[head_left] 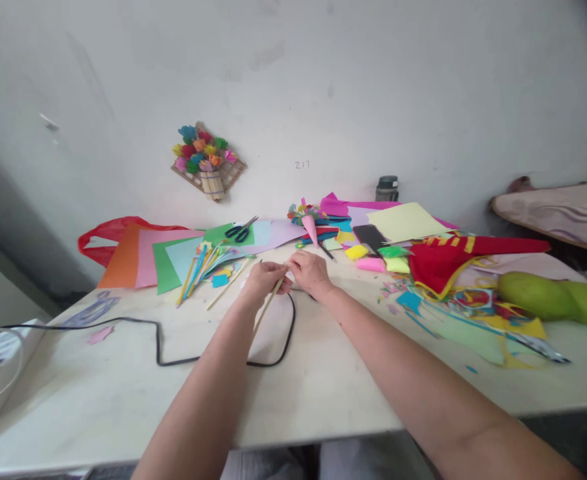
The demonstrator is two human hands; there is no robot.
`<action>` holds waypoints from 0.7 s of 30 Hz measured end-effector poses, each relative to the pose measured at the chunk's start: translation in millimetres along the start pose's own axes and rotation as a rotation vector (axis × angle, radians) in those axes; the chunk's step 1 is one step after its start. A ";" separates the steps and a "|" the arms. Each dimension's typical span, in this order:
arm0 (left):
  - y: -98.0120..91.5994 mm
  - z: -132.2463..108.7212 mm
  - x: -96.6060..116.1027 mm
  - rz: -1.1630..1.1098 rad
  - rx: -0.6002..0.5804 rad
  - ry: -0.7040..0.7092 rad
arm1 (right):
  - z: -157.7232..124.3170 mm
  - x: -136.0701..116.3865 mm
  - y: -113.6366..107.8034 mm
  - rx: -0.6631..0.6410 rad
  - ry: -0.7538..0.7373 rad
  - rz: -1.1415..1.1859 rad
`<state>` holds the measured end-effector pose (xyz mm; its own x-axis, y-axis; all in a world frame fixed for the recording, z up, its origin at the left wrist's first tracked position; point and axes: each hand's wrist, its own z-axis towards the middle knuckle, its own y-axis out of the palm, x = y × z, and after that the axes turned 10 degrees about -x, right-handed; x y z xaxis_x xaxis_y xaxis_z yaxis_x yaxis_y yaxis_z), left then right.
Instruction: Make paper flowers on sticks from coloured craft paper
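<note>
My left hand (pixel 265 279) is closed in a pinch on a thin pale-yellow strip (pixel 267 308), whose loose end slants down toward me past my forearm. Close beside it, my right hand (pixel 310 272) has its thumb and fingers pressed together at the strip's upper end; the fingertips of both hands nearly meet there. Exactly what lies between the right fingertips is too small to make out. A second pale strip (pixel 228 285) lies on the table left of my hands, near a blue paper square (pixel 220 281) and a bundle of coloured paper sticks (pixel 198 272).
A black cable (pixel 178 363) loops across the table (pixel 323 400) beneath my hands. Scissors (pixel 242 230) lie on coloured sheets behind. To the right are a phone (pixel 369 238), a red cloth (pixel 436 263), paper scraps and green fruit (pixel 538 295). A paper-flower bouquet (pixel 205 157) hangs on the wall.
</note>
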<state>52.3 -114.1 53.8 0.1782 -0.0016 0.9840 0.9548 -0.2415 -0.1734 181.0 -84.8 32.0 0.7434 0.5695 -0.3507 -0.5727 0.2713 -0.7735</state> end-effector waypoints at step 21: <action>-42.6 0.4 -9.8 -0.094 0.119 0.071 | 1.1 32.2 4.5 -0.237 0.243 -0.068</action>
<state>10.0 -103.4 51.5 0.0731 -0.0539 0.9959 0.9887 -0.1274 -0.0794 201.9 -64.4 17.8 0.8539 0.3474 -0.3875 -0.4441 0.0983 -0.8905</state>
